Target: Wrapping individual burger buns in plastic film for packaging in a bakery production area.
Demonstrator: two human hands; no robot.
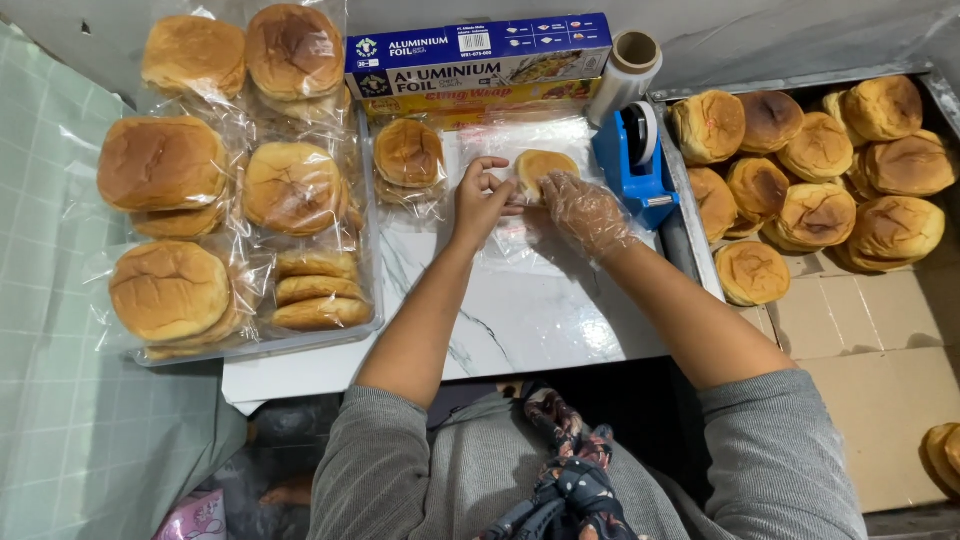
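Bun point(541, 166) pinched between both hands.
Left hand point(480, 200) grips it at 9 o'clock, gloved right hand point(588, 212) at 4; wrap point(520, 245) beneath.

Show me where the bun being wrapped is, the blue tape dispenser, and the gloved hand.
bun point(545, 167), head view, on its golden top.
blue tape dispenser point(638, 178), head view, on its blue body.
right hand point(587, 212), head view, on the back of the clear glove.

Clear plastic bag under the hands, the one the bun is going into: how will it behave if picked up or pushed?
The clear bag is probably floppy: it lies crumpled and flat on the marble board. Likely very light, so a push would slide or bunch it. The bun held by the left hand and gloved right hand looks soft, easily squashed.
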